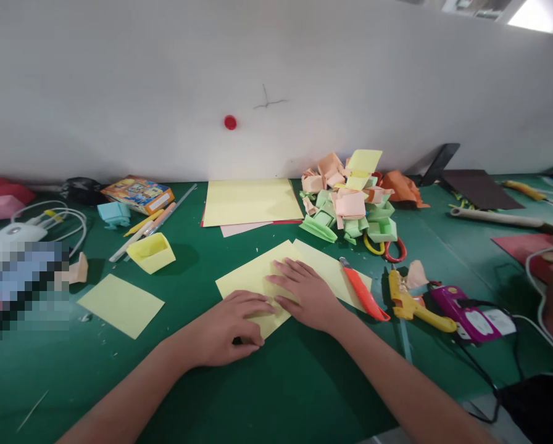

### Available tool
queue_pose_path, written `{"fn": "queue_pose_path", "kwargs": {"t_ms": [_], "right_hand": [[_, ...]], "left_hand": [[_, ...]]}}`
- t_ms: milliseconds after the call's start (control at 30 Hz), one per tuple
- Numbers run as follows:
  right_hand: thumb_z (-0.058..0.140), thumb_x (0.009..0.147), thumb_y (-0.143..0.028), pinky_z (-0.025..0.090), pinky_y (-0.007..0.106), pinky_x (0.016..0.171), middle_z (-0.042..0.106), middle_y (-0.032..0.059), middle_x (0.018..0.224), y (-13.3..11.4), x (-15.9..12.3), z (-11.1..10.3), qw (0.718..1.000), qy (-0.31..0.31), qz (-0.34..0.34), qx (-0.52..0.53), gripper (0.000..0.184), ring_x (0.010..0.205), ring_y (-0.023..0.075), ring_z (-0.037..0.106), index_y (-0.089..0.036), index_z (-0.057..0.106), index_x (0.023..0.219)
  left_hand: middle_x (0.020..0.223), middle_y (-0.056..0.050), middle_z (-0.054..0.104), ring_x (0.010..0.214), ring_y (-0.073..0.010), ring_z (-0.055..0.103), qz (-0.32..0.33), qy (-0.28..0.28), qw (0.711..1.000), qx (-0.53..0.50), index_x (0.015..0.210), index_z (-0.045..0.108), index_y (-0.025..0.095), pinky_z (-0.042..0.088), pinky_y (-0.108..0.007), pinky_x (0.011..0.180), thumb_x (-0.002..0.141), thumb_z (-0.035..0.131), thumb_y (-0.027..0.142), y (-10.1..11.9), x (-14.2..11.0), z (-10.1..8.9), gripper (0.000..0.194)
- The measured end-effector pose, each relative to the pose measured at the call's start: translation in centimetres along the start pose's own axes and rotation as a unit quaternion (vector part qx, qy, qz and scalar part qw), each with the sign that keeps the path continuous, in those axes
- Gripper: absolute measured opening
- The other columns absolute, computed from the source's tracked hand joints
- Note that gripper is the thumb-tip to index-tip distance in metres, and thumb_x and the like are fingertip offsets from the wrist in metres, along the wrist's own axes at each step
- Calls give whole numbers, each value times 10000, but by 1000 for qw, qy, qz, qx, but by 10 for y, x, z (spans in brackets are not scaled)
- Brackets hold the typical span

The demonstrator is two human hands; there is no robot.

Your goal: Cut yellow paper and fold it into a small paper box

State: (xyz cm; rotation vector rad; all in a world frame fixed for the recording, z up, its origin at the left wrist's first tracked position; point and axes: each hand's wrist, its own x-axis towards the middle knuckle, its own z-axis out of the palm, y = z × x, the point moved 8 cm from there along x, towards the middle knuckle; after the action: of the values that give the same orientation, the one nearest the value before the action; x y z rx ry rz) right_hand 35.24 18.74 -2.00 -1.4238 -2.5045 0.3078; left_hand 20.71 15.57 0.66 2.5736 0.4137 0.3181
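A pale yellow sheet of paper lies slanted on the green table in front of me. My left hand rests on its lower left part, the longer fingers over the paper, thumb and forefinger closed together at the lower edge. Flat on the sheet, fingers spread, lies my right hand. Under and beside it a second yellow sheet reaches to the right. A red-handled cutter lies across that sheet's right end. A smaller yellow paper piece lies to the left, near a folded yellow paper box.
A stack of yellow paper lies against the white wall. Right of it are heaped folded paper pieces, scissors, a yellow glue gun and a purple device with cables. Pens and a colourful box lie left.
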Motion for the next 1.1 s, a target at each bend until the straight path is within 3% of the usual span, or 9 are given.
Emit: {"fn": "queue_pose_path", "kwargs": {"t_ms": [400,600,1100], "right_hand": [[457,1038,-421,280,472,1246,433,37,1608,0,0,-1,1000,5,-5,5,438,1517,268,329,-257,590,1423],[456,1038,-421,274,473,1250,416,25,1619,0,1,0,1000,2,-2,6,444,1523,270,314,-261,576,1435],[468,1032,-413,284,480,1244,421,39,1617,-2,2,-2,1000,4,-4,8,444,1524,267,310,-254,577,1432]], "left_hand": [[1405,-27,650,1352,-289,545,-19,-4,1000,-14,911,741,268,383,-470,1144,906,692,279,-7,-2,2,50],[1461,-49,605,1366,-305,532,-28,-13,1000,0,1247,694,321,411,-508,1132,938,662,345,-10,-3,3,312],[1448,-54,617,1363,-314,542,25,-16,997,67,1273,704,345,410,-510,1151,968,619,321,0,-3,1,317]]}}
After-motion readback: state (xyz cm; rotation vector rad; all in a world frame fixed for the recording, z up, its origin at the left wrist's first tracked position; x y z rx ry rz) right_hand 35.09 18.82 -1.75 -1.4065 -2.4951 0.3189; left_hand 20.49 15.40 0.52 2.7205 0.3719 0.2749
